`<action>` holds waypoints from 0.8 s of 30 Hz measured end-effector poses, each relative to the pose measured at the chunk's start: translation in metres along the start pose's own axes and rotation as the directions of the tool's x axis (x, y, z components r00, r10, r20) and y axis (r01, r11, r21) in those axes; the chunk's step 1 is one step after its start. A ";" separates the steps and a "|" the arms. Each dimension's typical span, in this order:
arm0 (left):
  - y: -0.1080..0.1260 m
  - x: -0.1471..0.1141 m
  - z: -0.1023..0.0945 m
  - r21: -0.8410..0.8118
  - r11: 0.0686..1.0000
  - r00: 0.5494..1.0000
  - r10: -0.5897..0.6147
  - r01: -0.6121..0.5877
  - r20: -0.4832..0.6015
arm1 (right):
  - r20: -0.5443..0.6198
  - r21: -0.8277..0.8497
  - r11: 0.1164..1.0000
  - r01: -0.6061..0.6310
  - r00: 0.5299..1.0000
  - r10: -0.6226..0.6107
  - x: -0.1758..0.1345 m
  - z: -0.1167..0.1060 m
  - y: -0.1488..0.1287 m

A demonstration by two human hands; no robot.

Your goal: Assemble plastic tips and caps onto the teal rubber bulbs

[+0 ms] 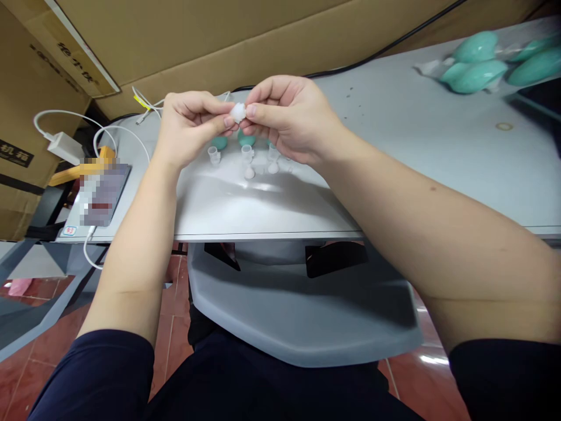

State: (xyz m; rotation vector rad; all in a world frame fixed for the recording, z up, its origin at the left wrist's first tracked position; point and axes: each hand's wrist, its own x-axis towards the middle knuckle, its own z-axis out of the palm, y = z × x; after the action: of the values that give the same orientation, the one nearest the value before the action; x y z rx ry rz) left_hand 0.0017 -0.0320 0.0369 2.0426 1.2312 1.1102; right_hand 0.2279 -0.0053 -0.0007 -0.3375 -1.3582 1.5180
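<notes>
white piece (238,112) was pinched by left hand (188,123) and right hand (291,120), both nearly closed, above grey table (394,146) bearing small clear cups (247,153).

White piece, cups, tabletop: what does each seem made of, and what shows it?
White piece: perhaps cotton or soft plastic, matte-looking; uneven outline, too small to settle. Cups: probably plastic, glossy; translucent walls. Tabletop: laminate or painted metal, perhaps; smooth, faint reflections.

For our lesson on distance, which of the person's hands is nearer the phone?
Left. The left hand is up and right of the phone in the picture; the right hand is farther right.
</notes>
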 end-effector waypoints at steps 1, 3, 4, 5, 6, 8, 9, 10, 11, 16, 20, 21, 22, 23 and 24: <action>0.000 0.000 0.000 -0.009 1.000 1.000 0.015 -0.015 -0.013 | 0.007 0.000 1.000 0.000 1.000 0.000 0.000 -0.001 0.000; 0.000 -0.001 0.001 0.001 1.000 0.999 0.023 -0.023 -0.033 | 0.017 -0.001 1.000 0.003 1.000 -0.003 0.001 -0.002 0.001; 0.001 -0.001 0.001 0.026 1.000 0.999 0.008 -0.007 -0.031 | 0.020 0.000 1.000 0.001 1.000 -0.001 0.001 -0.002 0.002; 0.001 -0.001 0.001 0.054 0.998 1.000 -0.009 0.011 -0.028 | 0.020 0.005 1.000 -0.004 1.000 0.004 0.001 -0.001 0.001; 0.002 -0.002 0.001 0.072 0.997 1.000 -0.018 0.020 -0.023 | 0.019 0.012 1.000 -0.011 1.000 0.011 0.001 -0.001 0.001; 0.001 -0.002 0.000 0.048 0.999 1.000 0.010 -0.009 -0.016 | 0.019 0.024 0.999 -0.031 0.999 0.030 0.002 0.001 0.000; 0.001 -0.002 -0.001 0.013 0.999 0.999 0.035 -0.035 -0.011 | 0.023 0.028 0.999 -0.039 0.999 0.039 0.002 0.001 -0.001; 0.001 -0.002 -0.001 -0.024 0.998 0.998 0.060 -0.060 -0.006 | 0.025 0.030 0.999 -0.044 0.999 0.043 0.002 0.002 -0.001; 0.000 -0.002 -0.002 -0.048 0.996 0.997 0.073 -0.072 0.004 | 0.025 0.030 0.998 -0.047 0.999 0.046 0.002 0.003 -0.002; 0.000 -0.002 -0.003 -0.006 0.994 0.994 0.106 -0.106 0.031 | 0.008 0.034 0.999 -0.038 0.999 0.037 -0.001 0.004 -0.002; 0.004 -0.004 -0.002 0.002 0.994 0.994 0.105 -0.105 0.001 | -0.021 0.013 0.999 -0.046 0.999 0.046 -0.003 0.003 0.000; 0.005 -0.004 -0.001 -0.015 0.995 0.995 0.103 -0.104 -0.010 | -0.037 0.000 0.998 -0.059 0.998 0.059 -0.003 0.003 0.001; 0.006 -0.004 -0.001 -0.035 0.994 0.994 0.107 -0.108 -0.021 | -0.046 -0.010 0.997 -0.070 0.997 0.070 -0.003 0.004 0.002; 0.006 -0.004 -0.001 -0.053 0.992 0.993 0.114 -0.115 -0.027 | -0.054 -0.012 0.997 -0.074 0.996 0.073 -0.003 0.004 0.003; 0.007 -0.004 -0.001 -0.064 0.990 0.992 0.123 -0.125 -0.032 | -0.057 -0.011 0.997 -0.074 0.996 0.073 -0.004 0.005 0.004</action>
State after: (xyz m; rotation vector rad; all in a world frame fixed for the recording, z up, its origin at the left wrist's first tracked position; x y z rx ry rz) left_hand 0.0028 -0.0388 0.0412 2.0840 1.0776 1.2241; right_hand 0.2238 -0.0105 -0.0036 -0.4397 -1.3247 1.5491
